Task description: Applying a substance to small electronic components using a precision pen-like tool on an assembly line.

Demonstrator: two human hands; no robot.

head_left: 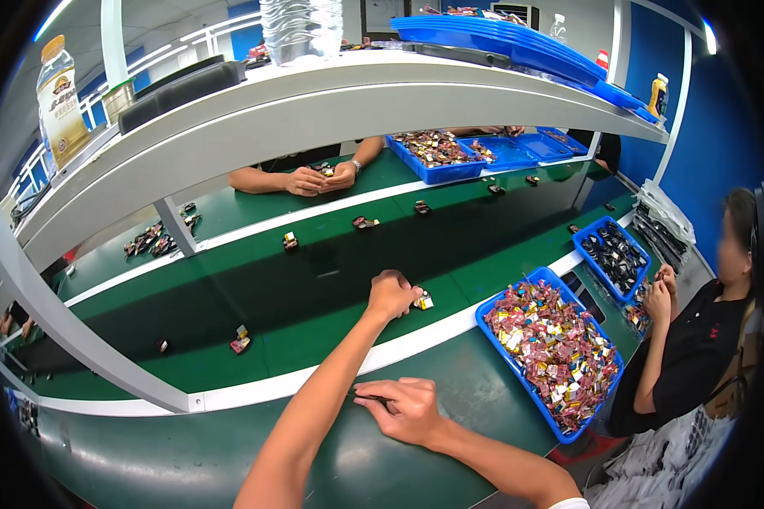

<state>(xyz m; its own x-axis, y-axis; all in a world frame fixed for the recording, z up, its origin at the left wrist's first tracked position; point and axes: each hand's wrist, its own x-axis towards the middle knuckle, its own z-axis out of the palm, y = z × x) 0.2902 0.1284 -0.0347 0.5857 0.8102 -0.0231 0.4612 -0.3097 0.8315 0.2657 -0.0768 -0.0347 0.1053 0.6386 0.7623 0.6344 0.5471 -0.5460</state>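
Observation:
My left hand (393, 294) reaches over the green conveyor belt, its fingers curled down on a small electronic part (424, 299) with white and yellow pieces. The fingertips touch the part's left side and partly hide it. Closer in, above the green worktop (331, 441), my right hand (405, 411) points left with thumb and forefinger pinched together. A thin dark bit shows at those fingertips, too small to name. Just right of my hands stands a blue tray (484, 327) heaped with small pink, white and yellow parts (552, 352).
Small parts (240, 341) lie spaced along the belt (314, 339). A grey overhead shelf (331, 110) crosses in front, its post (76, 322) at left. A co-worker (688, 339) sits right, beside a blue tray of black parts (613, 257). Another person's hands (323, 180) work across the belt.

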